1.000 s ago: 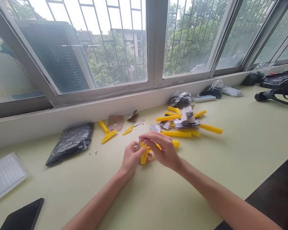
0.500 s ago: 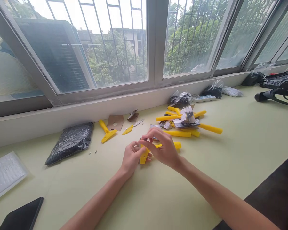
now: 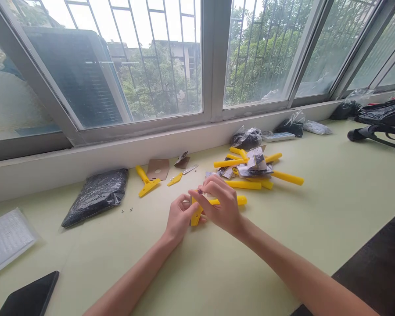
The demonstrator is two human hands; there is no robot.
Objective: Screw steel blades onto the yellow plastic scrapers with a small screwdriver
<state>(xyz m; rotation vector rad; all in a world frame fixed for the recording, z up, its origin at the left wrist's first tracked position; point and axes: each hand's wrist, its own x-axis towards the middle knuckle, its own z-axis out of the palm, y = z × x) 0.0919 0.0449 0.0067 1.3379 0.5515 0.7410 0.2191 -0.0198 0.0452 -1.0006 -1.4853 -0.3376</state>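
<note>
Grey metal-framed windows (image 3: pixel 213 61) line the far side of a long, pale green surface (image 3: pixel 256 272). Near its middle, the person's left hand (image 3: pixel 178 219) has its grip closed around the head of a yellow plastic scraper (image 3: pixel 195 218), whose handle points right. From over here, the right hand (image 3: pixel 224 206) is pinching a tiny dark piece (image 3: pixel 200 191) at that head's far end, thumb and fingertips nearly together. Farther right lies a heap of yellow-handled scrapers and printed cards (image 3: pixel 254 169); left, a black plastic-wrapped packet (image 3: pixel 95 195).

bright daylight through windows (image 3: pixel 213 66); sky (image 3: pixel 140 26) blown white; soft faint shadows; edges stretched; small details soft.
</note>
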